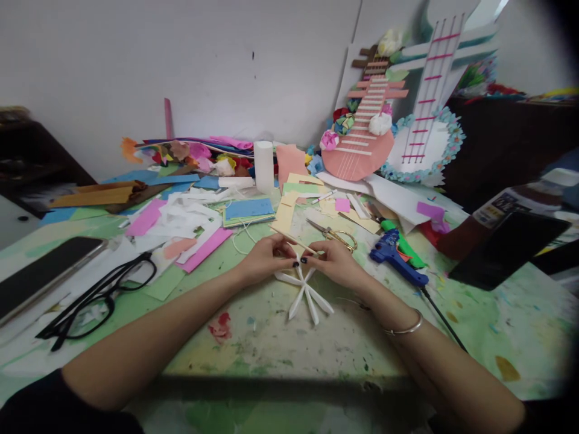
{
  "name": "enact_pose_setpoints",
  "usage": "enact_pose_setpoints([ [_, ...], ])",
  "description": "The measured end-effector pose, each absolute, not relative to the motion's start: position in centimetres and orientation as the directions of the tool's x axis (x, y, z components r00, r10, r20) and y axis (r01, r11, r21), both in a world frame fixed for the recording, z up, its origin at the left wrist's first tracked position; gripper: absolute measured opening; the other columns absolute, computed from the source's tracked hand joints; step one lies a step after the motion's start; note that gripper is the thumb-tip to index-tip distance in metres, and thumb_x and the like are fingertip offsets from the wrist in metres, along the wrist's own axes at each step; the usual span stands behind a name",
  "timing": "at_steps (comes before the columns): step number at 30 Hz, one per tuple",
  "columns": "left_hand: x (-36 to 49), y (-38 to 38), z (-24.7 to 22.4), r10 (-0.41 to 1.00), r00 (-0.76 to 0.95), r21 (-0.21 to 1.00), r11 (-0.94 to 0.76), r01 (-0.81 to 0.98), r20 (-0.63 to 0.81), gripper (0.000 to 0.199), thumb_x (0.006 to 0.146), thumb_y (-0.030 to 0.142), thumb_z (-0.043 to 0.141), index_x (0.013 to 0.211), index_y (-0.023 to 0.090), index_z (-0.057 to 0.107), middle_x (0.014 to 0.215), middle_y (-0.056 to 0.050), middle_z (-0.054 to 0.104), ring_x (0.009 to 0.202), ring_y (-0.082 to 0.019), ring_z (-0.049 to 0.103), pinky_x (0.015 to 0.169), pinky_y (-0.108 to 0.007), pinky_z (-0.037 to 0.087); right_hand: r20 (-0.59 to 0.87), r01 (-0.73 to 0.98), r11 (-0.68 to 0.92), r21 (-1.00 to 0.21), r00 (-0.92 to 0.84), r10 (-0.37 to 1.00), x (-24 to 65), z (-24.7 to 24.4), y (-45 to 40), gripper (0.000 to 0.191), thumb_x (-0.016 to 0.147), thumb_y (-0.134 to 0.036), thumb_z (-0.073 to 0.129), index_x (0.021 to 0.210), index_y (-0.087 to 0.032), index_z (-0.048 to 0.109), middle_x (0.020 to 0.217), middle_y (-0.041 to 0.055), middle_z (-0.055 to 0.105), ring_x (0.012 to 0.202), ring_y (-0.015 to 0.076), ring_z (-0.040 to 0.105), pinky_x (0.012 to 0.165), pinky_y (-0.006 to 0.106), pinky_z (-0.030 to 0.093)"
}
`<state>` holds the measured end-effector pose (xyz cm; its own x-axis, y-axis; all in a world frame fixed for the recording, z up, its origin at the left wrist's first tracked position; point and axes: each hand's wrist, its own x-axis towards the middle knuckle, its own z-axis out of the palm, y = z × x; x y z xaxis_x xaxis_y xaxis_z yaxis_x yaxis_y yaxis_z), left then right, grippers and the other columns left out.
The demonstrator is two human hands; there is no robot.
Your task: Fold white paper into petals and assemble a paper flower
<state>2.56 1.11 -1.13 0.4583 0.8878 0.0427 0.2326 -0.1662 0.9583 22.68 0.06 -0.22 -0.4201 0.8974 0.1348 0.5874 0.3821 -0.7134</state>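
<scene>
A white folded-paper flower [306, 295] with several narrow pointed petals lies flat on the table in front of me. At its upper petals, my left hand [270, 259] is closed, thumb and fingers pinching the paper. Opposite it, my right hand [337, 262] is closed too, its thumb almost touching the left one. A thin wooden stick [294, 239] slants above the petals, its lower end at my right fingers. Part of the flower is hidden behind both hands. Just beyond my right hand lie gold-handled scissors [332, 232].
To the right are a blue glue gun [398, 256] with a cord, a dark phone [509, 250] and a bottle [486, 214]. Black glasses [102, 298] and another phone [45, 271] lie left. Paper scraps [187, 214], a white roll [263, 167] and paper instruments [359, 144] stand behind.
</scene>
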Motion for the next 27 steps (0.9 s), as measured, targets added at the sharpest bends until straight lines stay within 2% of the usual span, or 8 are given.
enact_pose_setpoints([
  [3, 2.7, 0.9, -1.2, 0.906, 0.414, 0.898, -0.25, 0.361, 0.086, 0.042, 0.07, 0.034, 0.072, 0.104, 0.013, 0.06, 0.087, -0.006, 0.066, 0.078, -0.017, 0.062, 0.072, -0.029, 0.049, 0.062, 0.623, 0.313, -0.716, -0.39, 0.919, 22.8, 0.2, -0.1, 0.014, 0.078, -0.026, 0.062, 0.076, -0.015, 0.069, 0.056, -0.002, 0.06, 0.054, 0.0103, 0.05, 0.052, 0.021, 0.032],
  [7, 3.0, 0.5, -1.2, 0.879, 0.441, 0.725, -0.421, 0.545, 0.179, 0.028, 0.072, 0.04, 0.071, 0.084, 0.015, 0.066, 0.084, -0.006, 0.067, 0.081, -0.019, 0.059, 0.075, -0.031, 0.046, -0.169, 0.607, 0.099, -0.788, -0.369, 0.914, 23.2, 0.7, -0.4, 0.016, 0.079, -0.03, 0.062, 0.08, -0.016, 0.068, 0.044, -0.002, 0.059, 0.039, 0.0112, 0.049, 0.044, 0.021, 0.033],
  [9, 3.1, 0.3, -1.1, 0.835, 0.51, 0.665, -0.502, 0.552, 0.207, 0.025, 0.072, 0.04, 0.071, 0.077, 0.016, 0.066, 0.08, -0.004, 0.067, 0.079, -0.019, 0.059, 0.076, -0.03, 0.045, -0.229, 0.573, 0.043, -0.819, -0.394, 0.89, 23.3, 0.7, -0.4, 0.018, 0.077, -0.034, 0.064, 0.08, -0.016, 0.067, 0.043, -0.0018, 0.059, 0.037, 0.0112, 0.048, 0.041, 0.021, 0.033],
  [12, 3.2, 0.1, -0.9, 0.802, 0.562, 0.683, -0.526, 0.507, 0.201, 0.023, 0.077, 0.04, 0.068, 0.074, 0.017, 0.067, 0.076, -0.003, 0.068, 0.075, -0.017, 0.06, 0.072, -0.028, 0.044, -0.249, 0.522, 0.019, -0.853, -0.437, 0.864, 23.4, 0.3, -0.3, 0.024, 0.07, -0.038, 0.071, 0.077, -0.016, 0.066, 0.046, -0.0015, 0.061, 0.042, 0.0119, 0.053, 0.043, 0.021, 0.035],
  [19, 3.2, -0.2, -0.6, 0.814, 0.559, 0.783, -0.449, 0.43, 0.16, 0.018, 0.08, 0.032, 0.062, 0.082, 0.017, 0.07, 0.08, -0.005, 0.071, 0.076, -0.017, 0.062, 0.071, -0.026, 0.046, -0.213, 0.397, -0.019, -0.918, -0.451, 0.867, 23.1, 0.3, -0.2, 0.026, 0.066, -0.037, 0.073, 0.066, -0.015, 0.06, 0.051, -0.0024, 0.06, 0.046, 0.0082, 0.048, 0.045, 0.019, 0.031],
  [23, 3.2, -0.6, 0.2, 0.835, 0.544, 0.916, -0.278, 0.291, 0.081, 0.026, 0.077, 0.035, 0.066, 0.094, 0.015, 0.068, 0.088, -0.006, 0.072, 0.079, -0.017, 0.065, 0.068, -0.025, 0.048, -0.022, 0.223, 0.072, -0.972, -0.39, 0.921, 22.7, 1.1, -0.6, 0.03, 0.066, -0.042, 0.075, 0.066, -0.015, 0.06, 0.059, -0.0017, 0.061, 0.052, 0.008, 0.049, 0.048, 0.02, 0.033],
  [27, 3.1, -1.1, 1.3, 0.866, 0.497, 0.956, -0.187, 0.228, 0.051, 0.032, 0.071, 0.036, 0.073, 0.095, 0.015, 0.067, 0.09, -0.007, 0.073, 0.081, -0.019, 0.068, 0.069, -0.026, 0.052, 0.087, 0.067, 0.111, -0.992, -0.28, 0.956, 22.5, 1.6, -1.3, 0.034, 0.067, -0.046, 0.076, 0.076, -0.018, 0.06, 0.061, -0.0043, 0.054, 0.047, 0.006, 0.042, 0.042, 0.02, 0.026],
])
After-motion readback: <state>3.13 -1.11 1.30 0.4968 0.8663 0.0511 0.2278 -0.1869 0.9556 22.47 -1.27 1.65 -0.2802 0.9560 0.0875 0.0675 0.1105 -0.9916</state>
